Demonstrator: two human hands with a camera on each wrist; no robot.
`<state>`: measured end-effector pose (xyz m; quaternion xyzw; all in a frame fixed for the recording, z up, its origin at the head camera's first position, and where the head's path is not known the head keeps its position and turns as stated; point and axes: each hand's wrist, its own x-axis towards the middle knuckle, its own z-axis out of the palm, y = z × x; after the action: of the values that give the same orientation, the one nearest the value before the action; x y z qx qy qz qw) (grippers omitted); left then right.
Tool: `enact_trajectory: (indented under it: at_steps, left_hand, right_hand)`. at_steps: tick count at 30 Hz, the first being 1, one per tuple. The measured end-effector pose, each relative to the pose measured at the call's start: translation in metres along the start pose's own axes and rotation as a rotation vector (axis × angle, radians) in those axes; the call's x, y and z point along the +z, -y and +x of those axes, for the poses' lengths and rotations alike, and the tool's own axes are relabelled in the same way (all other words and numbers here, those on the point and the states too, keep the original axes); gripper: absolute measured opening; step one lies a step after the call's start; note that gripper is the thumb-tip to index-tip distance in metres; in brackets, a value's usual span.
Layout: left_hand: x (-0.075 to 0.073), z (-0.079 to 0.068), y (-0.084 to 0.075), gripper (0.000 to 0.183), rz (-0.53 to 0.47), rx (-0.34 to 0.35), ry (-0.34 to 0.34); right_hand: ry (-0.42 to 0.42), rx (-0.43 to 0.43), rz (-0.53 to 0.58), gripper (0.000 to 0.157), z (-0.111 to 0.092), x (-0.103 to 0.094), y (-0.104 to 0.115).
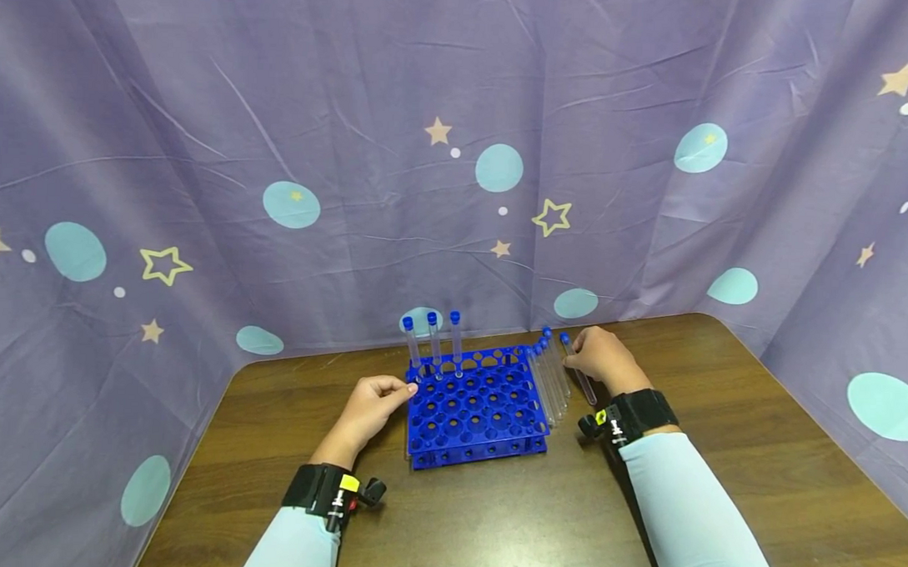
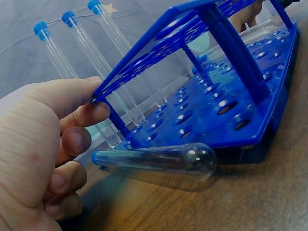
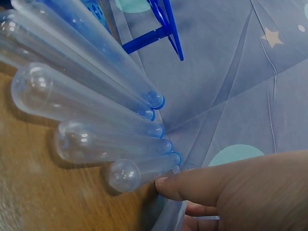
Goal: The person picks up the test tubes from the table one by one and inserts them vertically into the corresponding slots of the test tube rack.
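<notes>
A blue test tube rack stands on the table, and three blue-capped test tubes rise upright from its back left holes. My left hand pinches the left edge of the rack's top tier between thumb and forefinger, as the left wrist view shows closely. To the right of the rack, my right hand pinches a capped test tube that slants over the table. In the right wrist view this tube is partly hidden behind the thumb.
Several capped test tubes lie side by side along the rack's right side. Another tube lies by its left side, below my left fingers. A purple patterned curtain hangs behind the wooden table.
</notes>
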<state>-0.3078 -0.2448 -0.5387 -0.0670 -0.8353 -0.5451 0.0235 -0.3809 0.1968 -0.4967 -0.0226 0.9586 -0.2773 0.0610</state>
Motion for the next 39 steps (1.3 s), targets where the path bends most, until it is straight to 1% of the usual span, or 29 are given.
enact_trajectory:
  at_steps: [8,15,19,23,26,28,34,39]
  left_hand:
    - [0.0,0.0,0.0,0.021,-0.008,0.001,0.002]
    - [-0.001,0.0,0.0,0.021,-0.009,0.006,0.0]
    - [-0.001,0.0,0.0,0.021,-0.009,0.004,-0.001]
    - [-0.001,0.0,0.001,0.021,-0.012,0.0,0.001]
    - [-0.001,0.0,0.0,0.021,-0.017,0.002,0.002]
    - [-0.001,0.0,0.0,0.021,-0.016,0.005,0.003]
    - [0.0,0.0,0.0,0.021,-0.013,0.009,0.002]
    - [0.0,0.0,0.0,0.021,-0.002,0.012,-0.005]
  right_hand:
    - [-0.005,0.009,-0.013,0.039,0.001,0.0,0.0]
    - [0.0,-0.005,0.006,0.043,0.001,0.001,-0.002]
    - [-0.002,-0.006,0.009,0.043,0.001,0.001,-0.001]
    - [-0.015,-0.005,0.006,0.037,-0.001,-0.001,0.0]
    - [-0.034,-0.013,0.002,0.028,-0.003,-0.003,0.002]
    - [-0.039,-0.014,0.004,0.025,-0.004,-0.005,0.004]
    - [-0.063,-0.026,0.028,0.04,-0.005,-0.011,0.007]
    - [-0.128,-0.064,0.042,0.04,-0.005,-0.017,0.013]
